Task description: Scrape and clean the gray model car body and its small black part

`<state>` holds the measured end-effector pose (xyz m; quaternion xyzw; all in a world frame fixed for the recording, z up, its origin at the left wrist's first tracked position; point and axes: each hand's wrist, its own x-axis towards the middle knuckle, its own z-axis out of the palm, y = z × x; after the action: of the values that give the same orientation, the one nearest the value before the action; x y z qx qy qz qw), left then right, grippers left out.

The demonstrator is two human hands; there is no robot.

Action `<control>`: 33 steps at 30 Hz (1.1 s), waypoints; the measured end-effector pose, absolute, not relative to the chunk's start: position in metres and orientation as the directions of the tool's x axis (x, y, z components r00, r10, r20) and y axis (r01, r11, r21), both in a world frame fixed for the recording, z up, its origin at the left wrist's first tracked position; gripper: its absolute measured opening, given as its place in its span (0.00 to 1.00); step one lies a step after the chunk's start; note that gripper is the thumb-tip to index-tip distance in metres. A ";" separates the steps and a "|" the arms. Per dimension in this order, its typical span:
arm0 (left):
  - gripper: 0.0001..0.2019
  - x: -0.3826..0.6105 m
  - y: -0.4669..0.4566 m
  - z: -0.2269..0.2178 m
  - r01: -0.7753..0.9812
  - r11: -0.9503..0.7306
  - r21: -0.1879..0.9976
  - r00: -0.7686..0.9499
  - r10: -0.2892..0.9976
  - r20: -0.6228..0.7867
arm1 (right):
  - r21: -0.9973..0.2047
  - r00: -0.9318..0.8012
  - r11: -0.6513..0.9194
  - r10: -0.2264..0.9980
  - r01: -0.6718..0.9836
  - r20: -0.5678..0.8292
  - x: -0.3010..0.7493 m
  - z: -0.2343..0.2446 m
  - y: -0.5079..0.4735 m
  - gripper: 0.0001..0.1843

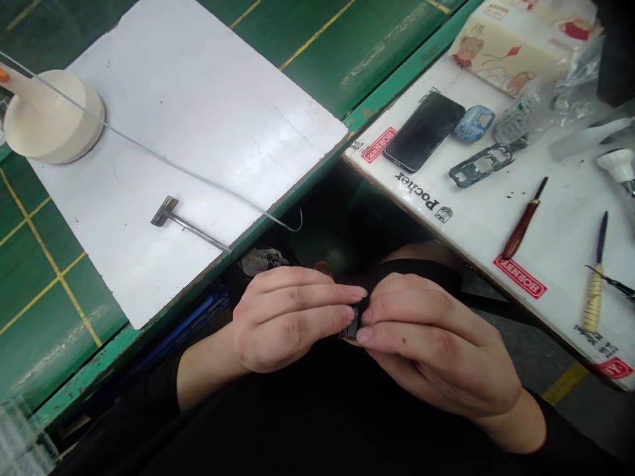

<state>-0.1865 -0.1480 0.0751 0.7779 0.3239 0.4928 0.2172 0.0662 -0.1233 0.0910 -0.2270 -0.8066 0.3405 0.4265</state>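
Observation:
Over my lap, both hands meet at a small dark part [352,325], most of which is hidden by fingers. My left hand [290,320] is closed, its fingertips pressed on the part's left side. From the right, my right hand [436,337] pinches the same part between thumb and fingers. Its exact kind cannot be made out. On the white board to the left lies a T-shaped metal tool [191,228]. A grey skeletal plastic piece [481,165] rests on the right-hand table, apart from my hands.
A white board [208,86] covers part of the green bench, with a cream round-based object [54,119] and a thin cable [198,177] across it. The right table holds a phone [425,130], a blue case [474,123], two handled tools, plastic bags and a tissue pack [516,53].

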 end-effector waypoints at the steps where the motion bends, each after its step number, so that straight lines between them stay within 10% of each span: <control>1: 0.11 -0.186 -0.148 0.075 0.281 -0.695 0.662 0.301 0.719 0.626 | -0.747 -0.535 0.661 0.659 0.074 0.529 0.066 0.091 -0.123 0.15; 15: 0.15 -0.179 -0.143 0.070 0.134 -0.650 0.748 0.276 0.750 0.601 | -0.883 -0.509 0.469 0.754 -0.023 0.414 0.058 0.086 -0.119 0.12; 26: 0.09 -0.180 -0.148 0.062 -0.270 0.050 0.962 0.342 0.938 0.047 | -0.971 -0.461 0.237 0.861 -0.007 0.213 0.059 0.077 -0.120 0.16; 33: 0.10 -0.177 -0.148 0.062 -0.197 -0.064 0.978 0.265 0.957 0.116 | -0.943 -0.418 0.329 0.865 0.057 0.277 0.058 0.084 -0.123 0.12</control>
<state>-0.1775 -0.1484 0.0621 0.5380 0.3532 0.4926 0.5858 0.0581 -0.1226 0.0842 -0.3316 -0.6951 0.4751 0.4256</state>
